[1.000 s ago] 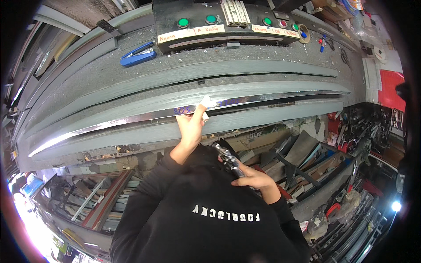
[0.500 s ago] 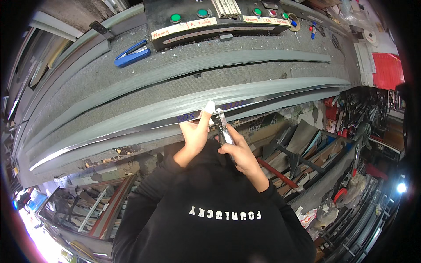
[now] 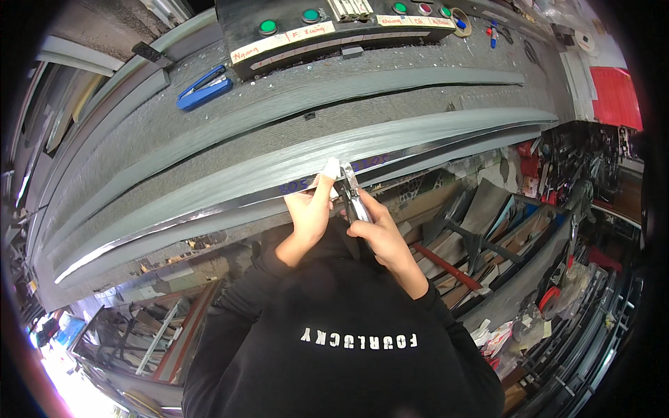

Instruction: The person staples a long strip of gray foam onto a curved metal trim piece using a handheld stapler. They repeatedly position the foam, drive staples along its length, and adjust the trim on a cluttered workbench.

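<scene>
A long grey strip point(image 3: 244, 167) with a shiny silver front edge point(image 3: 202, 206) and blue handwriting lies across the bench in front of me. My left hand point(image 3: 309, 212) pinches this edge near the middle, its thumb on top wrapped in a white covering point(image 3: 332, 168); its other fingers are mostly hidden below. Just to its right, my right hand point(image 3: 382, 235) is closed round a silver plier-like hand tool point(image 3: 357, 205). The tool's head is up at the shiny edge, close beside the left thumb. I cannot see whether its jaws grip the strip.
Another grey strip point(image 3: 390, 78) lies farther back, with a blue stapler point(image 3: 204, 89) left of it. A black control box point(image 3: 279, 52) with green and red buttons stands at the far side. Racks of offcuts point(image 3: 481, 209) sit below the bench's near edge. A red container point(image 3: 617, 97) is at right.
The tool's head has tilted slightly left, closer to my left thumb. Both hands stay at the strip's edge. The whole view has shifted a little, with the bench appearing higher and turned.
</scene>
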Demonstrator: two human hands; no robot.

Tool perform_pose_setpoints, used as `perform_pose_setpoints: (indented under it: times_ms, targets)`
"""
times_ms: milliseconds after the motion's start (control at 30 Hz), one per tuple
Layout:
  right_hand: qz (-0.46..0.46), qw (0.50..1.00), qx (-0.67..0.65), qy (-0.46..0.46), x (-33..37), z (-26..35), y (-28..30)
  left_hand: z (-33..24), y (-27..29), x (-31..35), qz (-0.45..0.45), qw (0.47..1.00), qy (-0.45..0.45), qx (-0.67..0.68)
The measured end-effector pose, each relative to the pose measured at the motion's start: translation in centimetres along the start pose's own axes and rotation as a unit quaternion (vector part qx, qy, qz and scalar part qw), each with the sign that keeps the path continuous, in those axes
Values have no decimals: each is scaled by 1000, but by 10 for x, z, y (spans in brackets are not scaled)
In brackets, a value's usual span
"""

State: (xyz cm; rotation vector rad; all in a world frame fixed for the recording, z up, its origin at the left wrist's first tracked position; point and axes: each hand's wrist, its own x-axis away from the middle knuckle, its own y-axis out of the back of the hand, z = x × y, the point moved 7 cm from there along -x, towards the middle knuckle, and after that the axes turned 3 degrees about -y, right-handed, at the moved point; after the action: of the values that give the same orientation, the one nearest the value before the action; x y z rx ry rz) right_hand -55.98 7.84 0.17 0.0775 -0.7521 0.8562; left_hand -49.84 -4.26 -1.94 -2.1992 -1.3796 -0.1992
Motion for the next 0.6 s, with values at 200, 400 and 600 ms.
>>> perform_pose_setpoints:
  times_ms: [200, 400, 600]
  targets:
    - [-44, 993, 105, 31, -5, -9, 12, -7, -3, 1, 9, 999, -38, 11]
    - [-66, 978, 187, 71, -17, -24, 17, -1, 1, -3, 19, 998, -40, -37]
    - [-151, 839, 487, 192, -10, 14, 5, 3, 4, -9, 17, 996, -39, -72]
